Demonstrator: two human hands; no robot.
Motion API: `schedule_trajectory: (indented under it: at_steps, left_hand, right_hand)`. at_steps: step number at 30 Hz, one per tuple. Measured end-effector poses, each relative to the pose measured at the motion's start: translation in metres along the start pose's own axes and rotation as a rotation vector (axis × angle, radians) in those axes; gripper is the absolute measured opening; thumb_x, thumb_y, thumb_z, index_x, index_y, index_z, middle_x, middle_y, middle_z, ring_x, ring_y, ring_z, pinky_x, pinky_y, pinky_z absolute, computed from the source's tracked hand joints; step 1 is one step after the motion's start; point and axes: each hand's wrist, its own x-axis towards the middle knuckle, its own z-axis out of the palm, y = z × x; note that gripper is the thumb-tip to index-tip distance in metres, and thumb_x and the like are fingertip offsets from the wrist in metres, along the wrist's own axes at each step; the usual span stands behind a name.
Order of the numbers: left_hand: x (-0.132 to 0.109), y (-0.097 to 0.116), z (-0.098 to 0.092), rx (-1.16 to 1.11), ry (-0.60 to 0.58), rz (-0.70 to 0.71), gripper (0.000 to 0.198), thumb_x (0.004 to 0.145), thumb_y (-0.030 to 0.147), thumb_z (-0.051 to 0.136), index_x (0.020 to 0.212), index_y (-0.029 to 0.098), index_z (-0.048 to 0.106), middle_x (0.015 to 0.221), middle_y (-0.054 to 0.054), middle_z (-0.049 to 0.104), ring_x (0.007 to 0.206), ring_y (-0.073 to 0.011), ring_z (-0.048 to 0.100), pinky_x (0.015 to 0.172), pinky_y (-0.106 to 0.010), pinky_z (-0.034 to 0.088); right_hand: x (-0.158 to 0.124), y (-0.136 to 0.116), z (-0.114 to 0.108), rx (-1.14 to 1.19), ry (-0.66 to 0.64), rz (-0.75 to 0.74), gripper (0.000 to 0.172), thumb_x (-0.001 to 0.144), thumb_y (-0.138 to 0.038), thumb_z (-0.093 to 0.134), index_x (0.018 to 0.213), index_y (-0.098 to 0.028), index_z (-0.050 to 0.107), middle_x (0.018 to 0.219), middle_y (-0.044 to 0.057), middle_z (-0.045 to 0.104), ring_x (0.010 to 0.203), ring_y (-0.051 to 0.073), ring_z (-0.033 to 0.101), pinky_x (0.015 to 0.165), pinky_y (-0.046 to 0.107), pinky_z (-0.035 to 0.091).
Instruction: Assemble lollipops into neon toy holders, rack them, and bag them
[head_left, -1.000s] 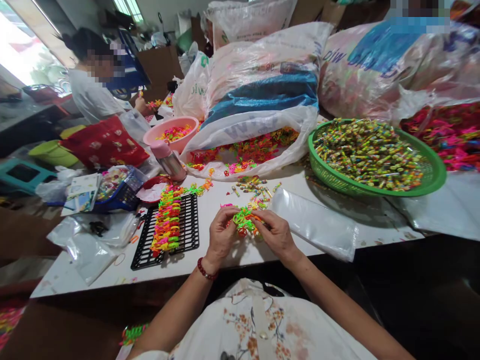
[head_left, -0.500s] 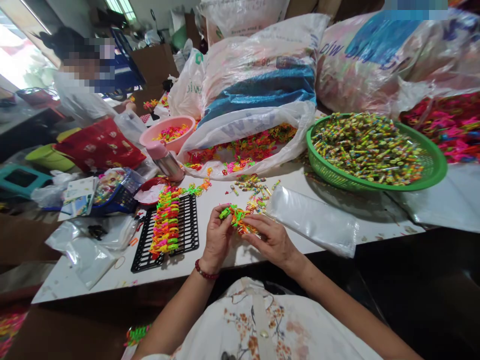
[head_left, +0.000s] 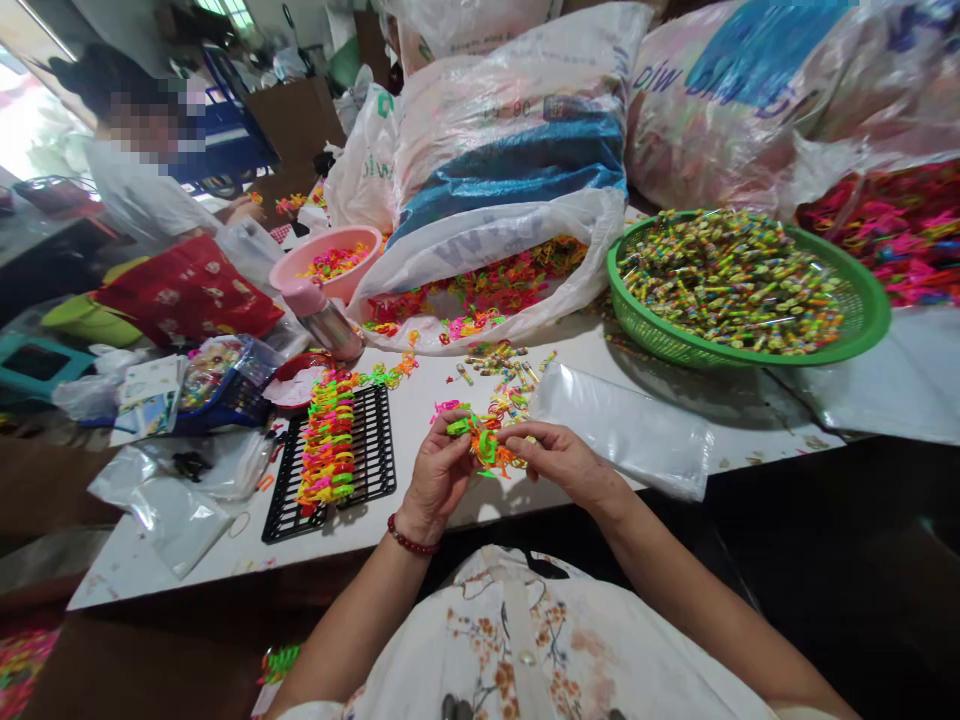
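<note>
The left hand [head_left: 437, 470], with a bracelet of round dark-red beads [head_left: 411, 537] at its wrist, had its grip pinched on a tangle of neon plastic pieces [head_left: 487, 445], green and orange, thin and curling, held just above the white surface [head_left: 424, 390] in front of the floral shirt [head_left: 517, 635]. The right hand [head_left: 566, 462] met it from the other side, thumb and fingertips closed on the tangle's edge (exactly which piece they pinched was too small to tell). Beside the left hand lay a black slotted rack [head_left: 373, 440], stiff and grid-like, carrying a ridged row of bright looped pieces [head_left: 327, 440]. Near the right hand, a flat stack of clear bags [head_left: 622, 430] shone, smooth and slippery-looking. Beyond the hands, small patterned sticks [head_left: 496, 360] were scattered loosely, and more were heaped in a round green basket [head_left: 660, 330] with perforated plastic walls. A crinkled white sack [head_left: 510, 130] gaped over a mass of curly pieces, next to a smooth pink bowl [head_left: 360, 275] and a metallic cylindrical flask [head_left: 337, 332].
</note>
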Motion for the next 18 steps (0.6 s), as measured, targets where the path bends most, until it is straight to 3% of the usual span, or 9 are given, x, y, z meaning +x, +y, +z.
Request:
schedule_trajectory:
  at_steps: [4,12,18]
  left_hand:
    - [0.001,-0.002,-0.002,0.002,0.008,-0.035,0.038,0.067,0.017,0.082,0.100,0.022,0.064,0.087,0.000,0.070,0.072,-0.0131,0.066,0.066,-0.025,0.053]
    - [0.005,-0.009,-0.008,-0.056,-0.016,-0.122,0.039,0.069,0.014,0.079,0.103,0.021,0.063,0.099,-0.002,0.071,0.087,-0.0162,0.069,0.078,-0.029,0.055]
    - [0.006,-0.010,-0.009,-0.074,-0.055,-0.273,0.033,0.072,0.010,0.073,0.103,0.019,0.065,0.099,-0.004,0.071,0.086,-0.0179,0.069,0.077,-0.031,0.056]
  right_hand:
    - [-0.001,0.002,0.004,0.003,0.042,0.016,0.032,0.075,-0.045,0.074,0.096,-0.022,0.078,0.080,0.000,0.069,0.055,0.008,0.048,0.047,0.019,0.042]
    - [-0.001,-0.002,0.006,0.036,0.057,0.003,0.032,0.072,-0.041,0.076,0.097,-0.022,0.077,0.098,0.003,0.072,0.057,0.007,0.050,0.045,0.018,0.042]
    - [0.000,0.008,0.001,0.012,0.038,0.026,0.036,0.074,-0.043,0.075,0.102,-0.022,0.075,0.094,0.001,0.070,0.056,0.007,0.050,0.046,0.019,0.041]
